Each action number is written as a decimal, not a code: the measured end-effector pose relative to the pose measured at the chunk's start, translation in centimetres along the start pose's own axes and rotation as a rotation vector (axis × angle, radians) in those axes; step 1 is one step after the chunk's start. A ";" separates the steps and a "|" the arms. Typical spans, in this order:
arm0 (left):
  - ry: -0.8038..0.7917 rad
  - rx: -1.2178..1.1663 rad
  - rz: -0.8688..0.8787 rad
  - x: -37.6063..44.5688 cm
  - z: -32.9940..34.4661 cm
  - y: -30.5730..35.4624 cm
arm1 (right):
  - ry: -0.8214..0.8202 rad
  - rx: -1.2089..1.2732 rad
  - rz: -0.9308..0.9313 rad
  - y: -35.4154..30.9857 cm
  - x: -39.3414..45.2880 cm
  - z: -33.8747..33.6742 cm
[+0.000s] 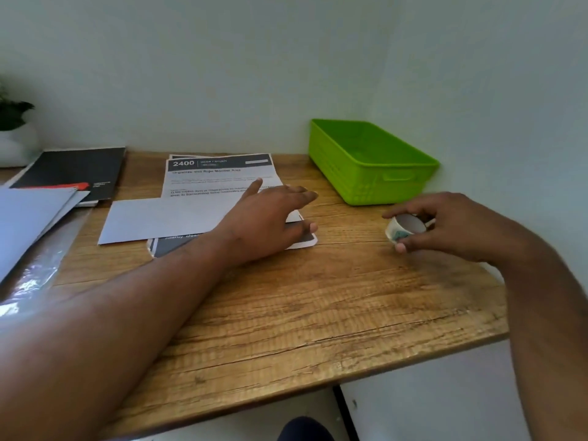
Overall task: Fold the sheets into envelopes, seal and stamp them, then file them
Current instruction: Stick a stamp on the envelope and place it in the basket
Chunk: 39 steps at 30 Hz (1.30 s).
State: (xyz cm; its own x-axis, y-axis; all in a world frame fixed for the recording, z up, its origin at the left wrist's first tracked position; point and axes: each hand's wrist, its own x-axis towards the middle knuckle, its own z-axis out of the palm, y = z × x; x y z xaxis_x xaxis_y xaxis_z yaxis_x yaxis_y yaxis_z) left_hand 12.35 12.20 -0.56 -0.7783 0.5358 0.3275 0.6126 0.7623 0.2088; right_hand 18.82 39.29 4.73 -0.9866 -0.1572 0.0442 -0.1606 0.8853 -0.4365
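Wood desk (pixel 318 300): printed sheets (pixel 219 183), grey envelope (pixel 159 219), green basket (pixel 372 163), black notebook (pixel 73 173).

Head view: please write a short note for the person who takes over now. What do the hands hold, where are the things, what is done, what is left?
Left hand: open, flat on the printed sheet.
Right hand: holds the tape roll at the desk.
Grey folded sheet lies on the printed sheet.
Green basket stands at the back right; nothing visible inside.
Done: one fold, it seems.
Left: sealing, stamping, filing.
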 end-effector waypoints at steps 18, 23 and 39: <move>0.488 -0.543 -0.262 -0.3 -1.8 -6.0 | 0.094 1.017 -0.268 -11.5 14.4 10.6; 0.414 -0.545 -0.298 -0.4 -1.9 -6.5 | 0.162 0.955 -0.338 -10.3 14.6 10.5; 0.407 -0.511 -0.409 -0.7 -2.7 -7.9 | 0.170 1.027 -0.295 -10.5 14.8 11.0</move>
State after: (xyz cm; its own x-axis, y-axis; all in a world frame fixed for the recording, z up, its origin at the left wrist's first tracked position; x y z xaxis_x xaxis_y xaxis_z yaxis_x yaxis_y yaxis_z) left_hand 8.43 4.86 0.09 -0.9052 -0.0042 0.4250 0.3514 0.5552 0.7538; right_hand 6.20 22.83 0.06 -0.9170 -0.1715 0.3600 -0.3686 0.0203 -0.9293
